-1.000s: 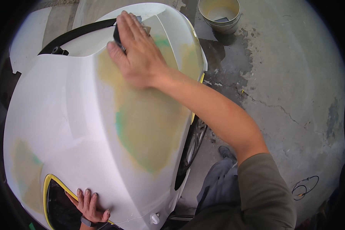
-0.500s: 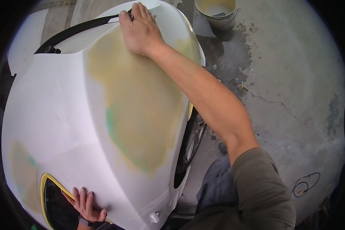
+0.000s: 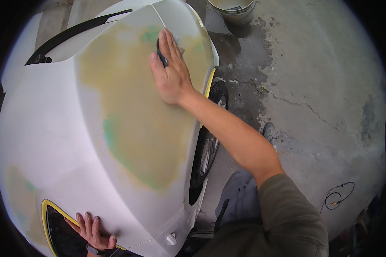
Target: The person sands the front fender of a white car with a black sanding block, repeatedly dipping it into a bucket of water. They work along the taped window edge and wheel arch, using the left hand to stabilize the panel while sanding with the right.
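A white car's rear side panel (image 3: 64,141) fills the left and middle, with a large sanded tan patch (image 3: 146,124) edged in green. My right hand (image 3: 173,79) presses a dark sanding pad (image 3: 160,53) flat onto the upper part of this patch. The palm and fingers cover most of the pad, and a small greyish corner shows past the fingers. My left hand (image 3: 94,233) rests with spread fingers on the white panel, beside a dark side window (image 3: 66,231) edged with yellow tape (image 3: 45,214). Nothing is in it.
A bucket (image 3: 233,13) with a dark piece inside stands on the wet concrete floor (image 3: 321,85) at the far right. The car's wheel (image 3: 208,150) lies below my right forearm. A thin black cable (image 3: 333,199) is coiled on the floor. A dark curved trim strip (image 3: 68,38) borders the panel's far side.
My right hand has slid the pad nearer and a little right, from the far seam onto the tan patch. The view has shifted slightly. My left hand stays by the window.
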A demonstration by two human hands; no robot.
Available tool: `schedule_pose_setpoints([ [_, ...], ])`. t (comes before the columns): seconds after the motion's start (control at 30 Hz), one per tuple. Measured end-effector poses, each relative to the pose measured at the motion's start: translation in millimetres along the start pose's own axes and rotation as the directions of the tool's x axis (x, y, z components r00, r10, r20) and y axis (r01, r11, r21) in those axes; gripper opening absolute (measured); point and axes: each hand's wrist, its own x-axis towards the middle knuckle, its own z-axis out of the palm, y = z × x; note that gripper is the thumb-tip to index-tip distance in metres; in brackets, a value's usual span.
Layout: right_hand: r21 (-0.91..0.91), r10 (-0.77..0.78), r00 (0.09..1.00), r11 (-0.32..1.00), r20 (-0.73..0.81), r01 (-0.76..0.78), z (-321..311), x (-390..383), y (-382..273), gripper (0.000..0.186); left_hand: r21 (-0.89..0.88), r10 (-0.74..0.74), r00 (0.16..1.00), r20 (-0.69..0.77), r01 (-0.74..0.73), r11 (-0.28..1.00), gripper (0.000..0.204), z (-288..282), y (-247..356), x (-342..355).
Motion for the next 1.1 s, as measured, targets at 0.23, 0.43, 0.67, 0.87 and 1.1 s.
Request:
schedule_pose_setpoints([
  [0.23,-0.163,0.035,0.999,0.986,0.026,-0.031,-6,-145,-5,0.082,0.020,0.024,1.000,-0.004,-0.024,1.000,0.079,0,-3,-2],
  [0.43,-0.020,0.049,0.995,0.999,0.084,-0.047,0,92,0,0.079,0.005,-0.005,1.000,0.011,0.005,1.000,0.080,3,-5,-5],
  [0.67,-0.195,-0.037,0.990,0.979,0.136,0.063,-20,-101,16,0.080,-0.014,-0.028,0.999,0.041,0.028,0.999,0.073,5,0,-4],
  [0.87,-0.167,0.044,0.984,0.986,0.170,-0.016,-18,-54,35,0.080,0.005,0.000,1.000,-0.018,0.000,1.000,0.070,12,1,-10],
  [1.1,-0.087,0.140,0.868,0.990,0.477,-0.112,-47,169,63,0.076,-0.006,-0.020,0.997,-0.074,0.019,1.000,0.057,25,12,-14],
])
